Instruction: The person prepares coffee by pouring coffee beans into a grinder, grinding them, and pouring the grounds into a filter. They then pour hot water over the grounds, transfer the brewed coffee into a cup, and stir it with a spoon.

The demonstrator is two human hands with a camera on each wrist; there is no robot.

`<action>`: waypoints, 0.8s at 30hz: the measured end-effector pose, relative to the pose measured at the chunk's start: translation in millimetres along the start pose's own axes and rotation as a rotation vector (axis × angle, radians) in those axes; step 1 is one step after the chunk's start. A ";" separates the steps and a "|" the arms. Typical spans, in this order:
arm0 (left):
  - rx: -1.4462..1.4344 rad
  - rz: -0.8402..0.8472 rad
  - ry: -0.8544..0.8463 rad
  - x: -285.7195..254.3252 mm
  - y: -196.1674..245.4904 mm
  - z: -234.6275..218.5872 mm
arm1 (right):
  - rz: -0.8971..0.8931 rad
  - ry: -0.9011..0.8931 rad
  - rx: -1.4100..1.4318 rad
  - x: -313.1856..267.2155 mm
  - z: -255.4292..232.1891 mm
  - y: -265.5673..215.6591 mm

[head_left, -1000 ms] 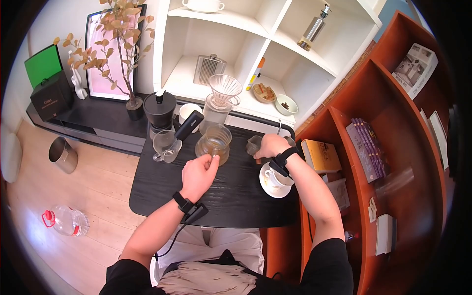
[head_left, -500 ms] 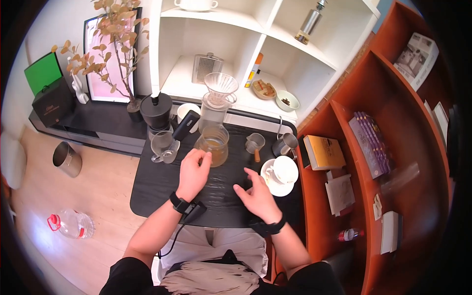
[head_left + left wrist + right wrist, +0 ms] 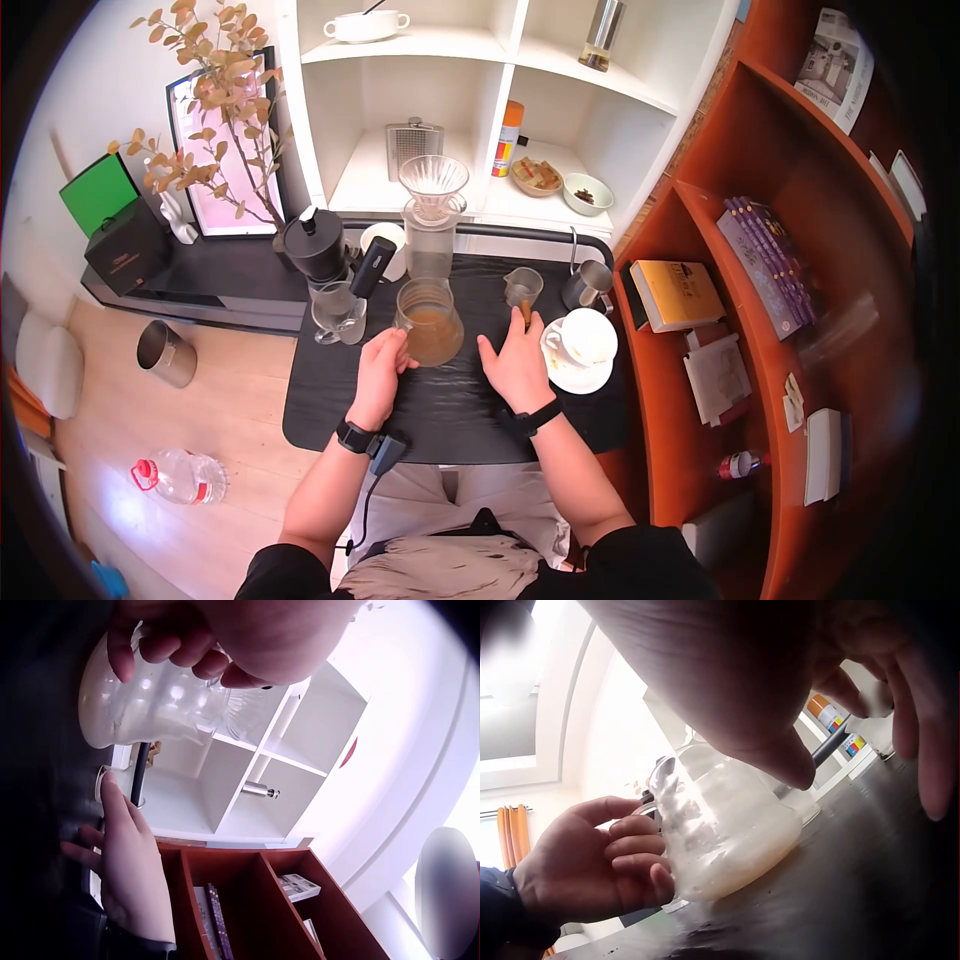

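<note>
Since the earlier frame, the right hand (image 3: 516,368) has moved toward the far edge of the black worktop (image 3: 455,410), and the left hand (image 3: 378,372) has shifted to the near left side of the glass carafe (image 3: 431,322). That carafe, holding a cloudy brownish liquid, stands upright around the middle of the worktop, a little toward the left edge, with its handle inside the left fingers. Just beyond it, by the far edge, is a tall glass server (image 3: 431,245) with a ribbed dripper (image 3: 434,178) on top. To its left stand a glass mug (image 3: 338,315), a dark grinder (image 3: 315,245) near the far left corner and a white cup (image 3: 392,252). To its right, a small glass pitcher (image 3: 521,287) points its wooden handle at the right hand; a steel jug (image 3: 588,285) sits by the far right corner, and near the right edge a white teacup (image 3: 586,337) rests on a saucer (image 3: 577,379). The left fingers are curled around the carafe's handle. The right hand's fingers extend, thumb well apart, up to the wooden handle; whether they touch it cannot be told.
</note>
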State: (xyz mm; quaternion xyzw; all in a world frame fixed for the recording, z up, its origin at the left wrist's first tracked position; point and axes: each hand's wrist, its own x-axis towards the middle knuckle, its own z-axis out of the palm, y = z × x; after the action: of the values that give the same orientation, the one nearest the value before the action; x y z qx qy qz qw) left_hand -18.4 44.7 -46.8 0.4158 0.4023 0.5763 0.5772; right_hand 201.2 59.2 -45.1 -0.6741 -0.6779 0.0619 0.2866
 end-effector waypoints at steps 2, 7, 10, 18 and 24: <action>-0.006 0.002 0.033 -5.7 0.0 0.5 | 0.039 -0.041 0.087 3.0 -5.0 -7.1; 0.057 0.091 0.075 -22.4 4.7 1.0 | 0.017 -0.027 0.172 7.5 5.4 -7.2; 0.135 0.140 0.136 -37.5 11.6 -4.5 | -0.075 -0.055 0.223 2.5 -1.7 0.4; 0.163 0.140 0.130 -56.4 15.9 -24.8 | -0.116 -0.231 0.541 -38.6 -33.8 28.3; 0.117 0.086 0.121 -53.3 -0.1 -8.2 | -0.059 -0.213 0.722 -68.8 -46.6 39.3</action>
State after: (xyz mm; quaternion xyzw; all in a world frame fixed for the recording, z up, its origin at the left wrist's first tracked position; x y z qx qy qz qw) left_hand -26.8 -8.4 -50.4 0.4304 0.4511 0.6002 0.5011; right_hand 252.7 -16.9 -46.0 -0.4995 -0.6578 0.3584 0.4351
